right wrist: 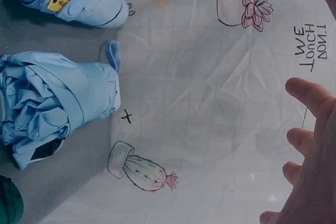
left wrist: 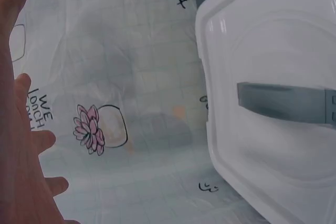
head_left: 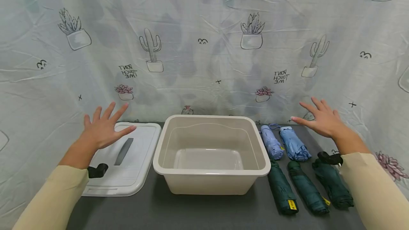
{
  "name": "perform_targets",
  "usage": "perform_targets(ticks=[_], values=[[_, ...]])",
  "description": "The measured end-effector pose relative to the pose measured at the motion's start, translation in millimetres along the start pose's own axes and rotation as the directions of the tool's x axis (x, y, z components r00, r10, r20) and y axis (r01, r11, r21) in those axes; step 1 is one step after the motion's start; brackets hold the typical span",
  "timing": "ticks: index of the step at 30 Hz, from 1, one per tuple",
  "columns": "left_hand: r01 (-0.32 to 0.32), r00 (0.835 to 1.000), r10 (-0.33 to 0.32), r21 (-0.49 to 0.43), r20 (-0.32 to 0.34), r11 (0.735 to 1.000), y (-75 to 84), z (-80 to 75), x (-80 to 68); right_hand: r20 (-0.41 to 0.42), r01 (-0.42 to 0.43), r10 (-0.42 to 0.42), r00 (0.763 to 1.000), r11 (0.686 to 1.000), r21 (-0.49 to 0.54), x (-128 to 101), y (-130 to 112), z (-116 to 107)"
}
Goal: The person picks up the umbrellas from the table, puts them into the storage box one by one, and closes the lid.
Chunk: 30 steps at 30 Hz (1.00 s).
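Observation:
My left hand [head_left: 103, 127] is raised with its fingers spread, over a white lid [head_left: 137, 159] with a grey handle strip [head_left: 123, 151]. Nothing is in that hand. On the other side, my right hand [head_left: 324, 118] is also held up, fingers apart and holding nothing, near the folded umbrellas. Two of these are blue: a periwinkle umbrella [head_left: 272, 143] and a lighter blue umbrella [head_left: 294, 144]. Closer to me lie three dark green umbrellas, the left one [head_left: 282, 187], the middle one [head_left: 307, 187] and the right one [head_left: 333, 184]. Between the hands stands a beige plastic tub [head_left: 212, 182], open at the top with a bare floor inside.
A dark grey table [head_left: 204, 212] bears the tub, lid and umbrellas. Right behind them hangs a pale curtain [head_left: 204, 63] printed with cacti and potted plants; it wraps round both sides. A black band [head_left: 97, 170] sits at the left wrist, another [head_left: 330, 158] at the right.

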<state>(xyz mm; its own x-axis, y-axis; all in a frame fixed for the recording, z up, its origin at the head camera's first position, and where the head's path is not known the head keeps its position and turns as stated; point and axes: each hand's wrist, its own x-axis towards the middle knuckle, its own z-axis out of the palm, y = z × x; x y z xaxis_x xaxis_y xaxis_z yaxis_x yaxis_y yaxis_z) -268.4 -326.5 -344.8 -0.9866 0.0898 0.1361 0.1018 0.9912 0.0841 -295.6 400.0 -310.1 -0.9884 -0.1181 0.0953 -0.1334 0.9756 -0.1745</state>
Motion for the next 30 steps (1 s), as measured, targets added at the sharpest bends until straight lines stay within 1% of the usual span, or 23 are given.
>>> perform_targets(ticks=[9,16,20,24,28,30], values=[[-0.01,0.999,0.01,0.001,-0.032,1.0,7.9,0.7,-9.0,-0.05,0.052,-0.05,0.997,0.998,0.03,-12,1,6],[-0.056,0.996,0.055,-0.009,-0.072,0.998,14.9,6.4,-18.9,-0.098,0.088,-0.083,0.992,0.995,0.047,-22,1,15],[-0.087,0.99,0.086,-0.008,-0.115,0.996,20.1,11.2,-25.6,-0.117,0.118,-0.106,0.987,0.988,0.104,-29,0,19],[-0.117,0.981,0.116,0.003,-0.156,0.993,26.0,19.1,-31.4,-0.111,0.127,-0.108,0.988,0.975,0.183,-37,0,25],[-0.146,0.971,0.144,0.001,-0.189,0.989,32.7,27.3,-37.6,-0.138,0.148,-0.119,0.983,0.965,0.219,-45,2,34],[-0.163,0.967,0.156,-0.014,-0.203,0.987,36.5,30.9,-40.8,-0.153,0.16,-0.127,0.98,0.959,0.233,-49,4,39]])
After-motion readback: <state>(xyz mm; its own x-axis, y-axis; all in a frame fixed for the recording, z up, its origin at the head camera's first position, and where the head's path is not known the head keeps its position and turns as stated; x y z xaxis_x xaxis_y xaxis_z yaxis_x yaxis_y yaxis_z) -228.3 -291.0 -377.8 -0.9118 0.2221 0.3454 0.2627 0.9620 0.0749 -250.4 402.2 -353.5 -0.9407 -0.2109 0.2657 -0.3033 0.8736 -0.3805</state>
